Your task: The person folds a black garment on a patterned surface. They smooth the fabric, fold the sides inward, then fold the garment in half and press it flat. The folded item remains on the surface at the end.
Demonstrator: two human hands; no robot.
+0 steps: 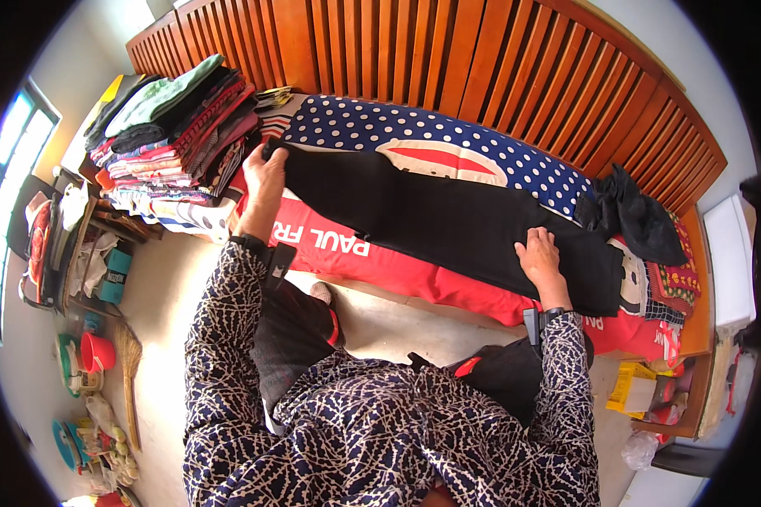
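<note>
A pair of black trousers (pixel 444 215) lies stretched lengthwise over a printed cover on a wooden bench. My left hand (pixel 263 180) grips its narrow left end between thumb and fingers. On the wider right part, my right hand (pixel 541 256) rests flat with its fingers spread and holds nothing. The red cover (pixel 412 275) with white lettering shows along the front. Behind the trousers lies its blue polka-dot part (pixel 349 120). Close to my left hand rises a tall stack of folded clothes (pixel 171 139), topped by a green garment.
A crumpled black garment (pixel 640 215) lies at the bench's right end, near folded patterned cloths (pixel 666 288). The slatted wooden backrest (pixel 399 51) rises behind. On the left floor are a straw broom (pixel 130 374) and a red bucket (pixel 97 352). At lower right sits a yellow box (pixel 631 386).
</note>
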